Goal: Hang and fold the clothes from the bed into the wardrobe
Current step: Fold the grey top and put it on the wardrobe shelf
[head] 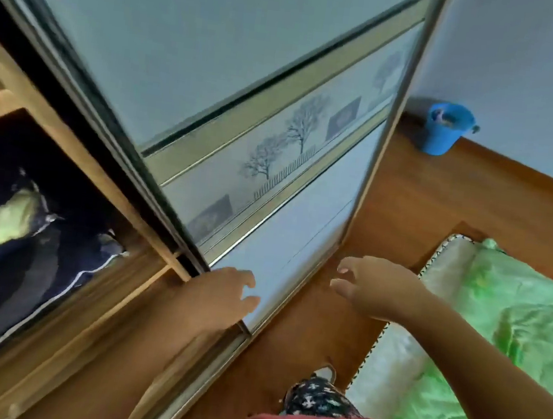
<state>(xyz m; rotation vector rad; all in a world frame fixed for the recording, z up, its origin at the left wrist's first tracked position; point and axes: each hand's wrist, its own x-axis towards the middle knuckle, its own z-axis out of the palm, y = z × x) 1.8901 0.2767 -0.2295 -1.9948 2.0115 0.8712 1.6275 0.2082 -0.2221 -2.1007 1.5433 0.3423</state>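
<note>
Door [293, 232] edge at left hand [221, 292], right hand [375, 286] over floor [407, 196], both spread, empty.

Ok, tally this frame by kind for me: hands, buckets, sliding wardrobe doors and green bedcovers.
hands: 2, the left hand and the right hand
blue bucket: 1
sliding wardrobe door: 1
green bedcover: 1
total: 5
</note>
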